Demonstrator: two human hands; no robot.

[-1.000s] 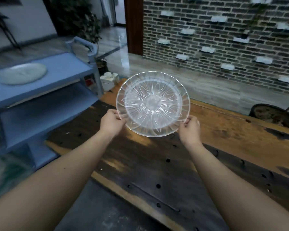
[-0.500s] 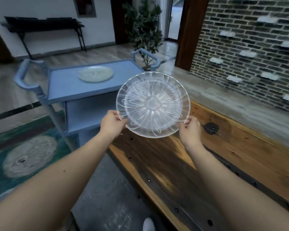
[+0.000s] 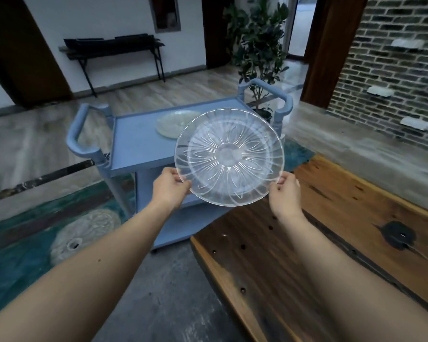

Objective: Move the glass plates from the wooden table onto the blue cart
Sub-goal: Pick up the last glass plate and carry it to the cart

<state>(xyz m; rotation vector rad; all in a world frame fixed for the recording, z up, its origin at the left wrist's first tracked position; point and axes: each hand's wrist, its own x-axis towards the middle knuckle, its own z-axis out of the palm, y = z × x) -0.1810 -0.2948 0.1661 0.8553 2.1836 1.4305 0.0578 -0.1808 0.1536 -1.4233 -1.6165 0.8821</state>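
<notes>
I hold a clear glass plate (image 3: pixel 229 156) with a flower pattern up in the air, tilted toward me. My left hand (image 3: pixel 169 187) grips its lower left rim and my right hand (image 3: pixel 284 191) grips its lower right rim. Behind the plate stands the blue cart (image 3: pixel 134 144), with a second glass plate (image 3: pixel 173 123) lying flat on its top shelf. The held plate hides part of that shelf. The wooden table (image 3: pixel 344 218) is at the lower right, below my right arm.
The cart has handles at both ends and lower shelves. A potted plant (image 3: pixel 260 45) stands behind it and a brick wall (image 3: pixel 393 70) is at the right. A teal rug (image 3: pixel 35 243) covers the floor at the left. A dark bench stands by the far wall.
My view has swung left from the table toward the cart. The cart now sits straight behind the plate, and my hands keep the same grip on the rim.
</notes>
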